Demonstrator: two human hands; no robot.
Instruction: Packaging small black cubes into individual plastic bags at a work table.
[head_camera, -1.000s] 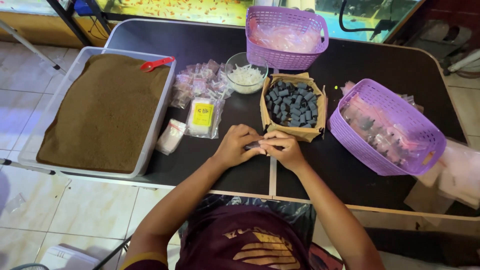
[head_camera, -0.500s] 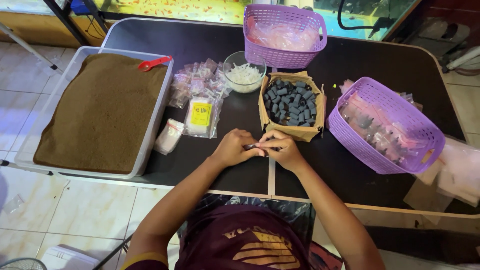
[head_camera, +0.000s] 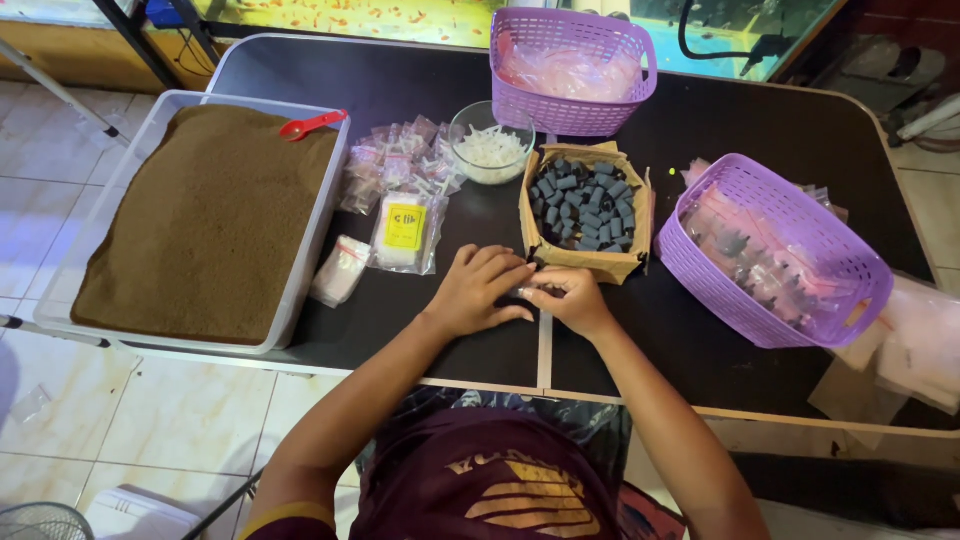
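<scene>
Small pale item (head_camera: 532, 293), too tiny to identify, pinched between left hand (head_camera: 478, 292) and right hand (head_camera: 570, 297) on black counter (head_camera: 440, 320), just before brown cardboard box of dark grey cylindrical pieces (head_camera: 585, 208).

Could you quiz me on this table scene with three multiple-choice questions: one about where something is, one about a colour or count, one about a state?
1. Where does the red scoop lie?
A. on the brown granules in the tray
B. in the glass bowl
C. on the floor

2. How many purple baskets are there?
A. one
B. two
C. four

3. How is the cardboard box of dark pieces?
A. taped shut
B. open
C. upside down

Answers: 1 A, it rests at the tray's far corner. 2 B, one basket stands behind, another basket to the right. 3 B, its contents show.
</scene>
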